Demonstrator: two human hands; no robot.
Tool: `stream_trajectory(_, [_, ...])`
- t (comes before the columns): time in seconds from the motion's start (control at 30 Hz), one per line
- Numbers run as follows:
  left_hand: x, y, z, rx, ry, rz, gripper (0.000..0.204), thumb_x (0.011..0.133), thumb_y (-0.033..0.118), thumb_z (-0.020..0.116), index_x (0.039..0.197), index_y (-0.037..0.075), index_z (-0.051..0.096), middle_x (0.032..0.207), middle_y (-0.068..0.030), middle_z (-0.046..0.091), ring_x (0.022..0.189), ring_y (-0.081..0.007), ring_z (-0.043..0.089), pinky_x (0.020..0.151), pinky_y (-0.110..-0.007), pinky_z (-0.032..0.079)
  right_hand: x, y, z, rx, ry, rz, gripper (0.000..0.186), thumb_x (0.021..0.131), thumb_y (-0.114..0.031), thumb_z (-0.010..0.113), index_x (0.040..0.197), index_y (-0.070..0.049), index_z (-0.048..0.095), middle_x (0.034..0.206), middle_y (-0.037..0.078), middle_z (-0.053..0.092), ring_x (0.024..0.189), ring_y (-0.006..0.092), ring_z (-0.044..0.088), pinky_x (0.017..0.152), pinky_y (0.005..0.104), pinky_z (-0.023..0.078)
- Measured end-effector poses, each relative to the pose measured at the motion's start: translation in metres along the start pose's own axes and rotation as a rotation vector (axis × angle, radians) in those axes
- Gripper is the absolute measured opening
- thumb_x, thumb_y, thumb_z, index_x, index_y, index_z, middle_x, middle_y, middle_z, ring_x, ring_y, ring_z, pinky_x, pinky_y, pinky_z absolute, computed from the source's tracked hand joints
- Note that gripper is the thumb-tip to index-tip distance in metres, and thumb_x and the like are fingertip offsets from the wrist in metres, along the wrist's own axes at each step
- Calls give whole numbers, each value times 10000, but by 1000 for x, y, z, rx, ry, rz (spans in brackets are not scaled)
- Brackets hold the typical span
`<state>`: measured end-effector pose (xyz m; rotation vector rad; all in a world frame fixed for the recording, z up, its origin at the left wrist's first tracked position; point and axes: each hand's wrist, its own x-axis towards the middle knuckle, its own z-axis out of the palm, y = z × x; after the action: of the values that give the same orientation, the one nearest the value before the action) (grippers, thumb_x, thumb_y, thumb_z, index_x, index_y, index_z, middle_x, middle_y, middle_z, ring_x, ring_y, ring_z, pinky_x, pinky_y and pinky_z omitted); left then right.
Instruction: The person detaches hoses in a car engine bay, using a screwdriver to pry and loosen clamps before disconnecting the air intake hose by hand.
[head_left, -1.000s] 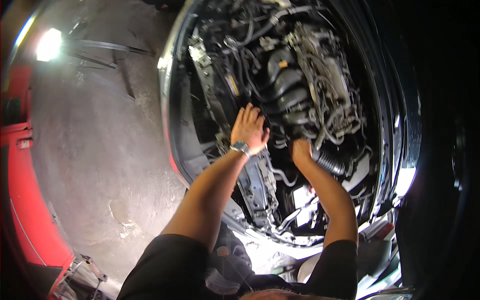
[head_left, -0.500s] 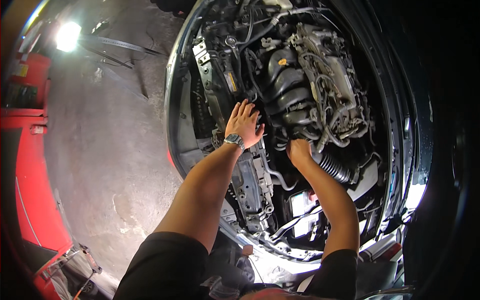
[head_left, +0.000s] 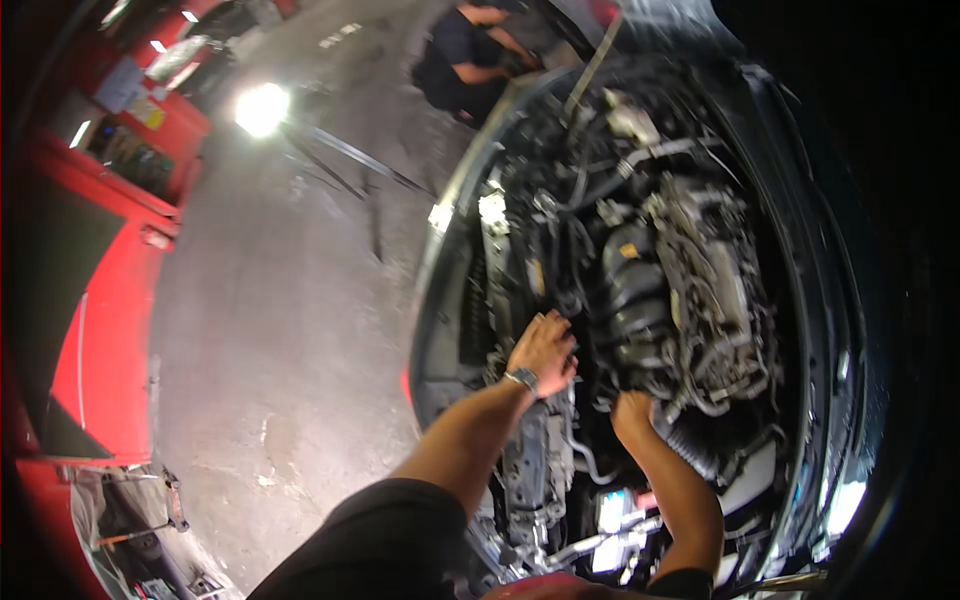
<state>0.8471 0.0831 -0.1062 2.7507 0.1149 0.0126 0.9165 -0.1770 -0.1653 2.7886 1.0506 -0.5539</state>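
Observation:
My left hand, with a wristwatch above it, lies over the inner edge of the radiator support at the front of a car's engine bay. Its fingers are stretched out, and no held object shows. Deeper in the bay, my right hand reaches down beside the lower end of the black intake manifold. Its fingers are hidden among hoses and shadow, so what they touch cannot be seen. A ribbed black air hose runs just right of that wrist. The view is slightly blurred.
The engine fills the bay's right part; a battery sits nearer me. Beyond the far left corner another person crouches. A bright work lamp stands on the concrete floor, near a red vehicle at left.
The view has shifted up and left, so the car appears lower and further right. The crouching person now shows more fully. Both my hands remain at about the same places in the bay.

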Motion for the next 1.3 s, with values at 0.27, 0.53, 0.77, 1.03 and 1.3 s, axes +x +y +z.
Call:
stream_trajectory(0.27, [-8,-6,0,55,4,1,482,950,386,593,1307,77,689,1527,-142,488,1519,-332,312,1275,-479,200,-1,3,-29,-210,-105,-197,196,840,-214,690,709,-104,785,740,146,744,773,320,759,700,428,590])
stream_trajectory(0.53, [-4,-8,-3,54,7,-1,480,956,375,581,1312,70,691,1534,-139,489,1526,-318,306,1274,-469,208,11,-5,-10,-269,-106,-107,177,863,-197,655,867,-124,816,880,95,779,902,278,747,838,395,559])
stream_trajectory(0.77, [-6,-6,0,5,51,11,471,892,348,608,1255,69,718,1506,-141,517,1515,-315,328,1282,-464,187,2,3,-16,-186,-91,-90,166,851,-191,662,844,-140,821,875,97,785,875,299,773,783,424,603])
stream_trajectory(1.03, [-10,-5,0,3,75,14,482,886,363,619,1258,74,720,1500,-132,527,1511,-306,336,1281,-454,191,-2,1,-28,-228,-99,-120,150,828,-202,688,775,-139,814,812,114,778,796,296,775,769,415,605])
stream_trajectory(1.3, [-7,-9,1,-15,67,15,494,892,359,609,1280,65,700,1501,-138,526,1513,-304,333,1283,-451,182,3,2,-12,-258,44,-248,192,841,-218,686,712,-122,790,741,89,758,751,277,761,707,412,587])
